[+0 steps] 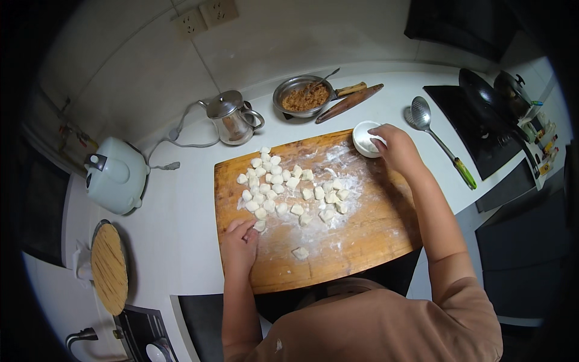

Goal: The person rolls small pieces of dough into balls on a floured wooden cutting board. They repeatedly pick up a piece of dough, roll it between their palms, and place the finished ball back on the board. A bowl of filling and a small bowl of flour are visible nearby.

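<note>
L hand (240,237) pinches dough pc (260,225) nr L edge of wooden board (368,250); R hand (393,146), fingers bent into white bowl (360,142) (can't tell if pinching anything).

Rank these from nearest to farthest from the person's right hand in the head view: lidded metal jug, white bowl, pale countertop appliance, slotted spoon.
From the right hand:
1. White bowl, just left.
2. Slotted spoon, to its right.
3. Lidded metal jug, well left.
4. Pale countertop appliance, far left.
</note>
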### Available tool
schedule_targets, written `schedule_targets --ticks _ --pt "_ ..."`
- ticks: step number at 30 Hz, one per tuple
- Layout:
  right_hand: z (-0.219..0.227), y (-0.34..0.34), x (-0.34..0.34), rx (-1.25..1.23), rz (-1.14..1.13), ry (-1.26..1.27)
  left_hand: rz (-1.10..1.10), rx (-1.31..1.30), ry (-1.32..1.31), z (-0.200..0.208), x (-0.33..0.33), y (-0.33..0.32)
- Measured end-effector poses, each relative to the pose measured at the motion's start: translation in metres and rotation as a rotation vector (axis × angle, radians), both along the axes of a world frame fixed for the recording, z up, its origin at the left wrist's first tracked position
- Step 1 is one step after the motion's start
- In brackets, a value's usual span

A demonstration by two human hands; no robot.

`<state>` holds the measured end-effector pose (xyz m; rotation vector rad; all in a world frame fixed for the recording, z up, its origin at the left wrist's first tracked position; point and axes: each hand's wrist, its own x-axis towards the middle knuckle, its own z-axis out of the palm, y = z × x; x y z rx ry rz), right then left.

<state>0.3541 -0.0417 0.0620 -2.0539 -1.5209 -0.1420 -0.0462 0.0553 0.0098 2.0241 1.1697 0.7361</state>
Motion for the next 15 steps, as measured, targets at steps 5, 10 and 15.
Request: schedule_targets --ticks 5,10,15 --pt "0.009 0.035 0.023 -0.499 -0.019 0.135 -0.037 0.109 -0.039 -0.014 -0.016 0.001" --pt "0.0 0.052 0.04 -0.672 0.117 0.118 -0.038 0.178 -0.002 -0.009 -0.017 -0.012" --pt "0.009 0.039 -0.007 -0.136 0.021 -0.009 -0.216 0.259 0.154 0.02 -0.003 -0.037"
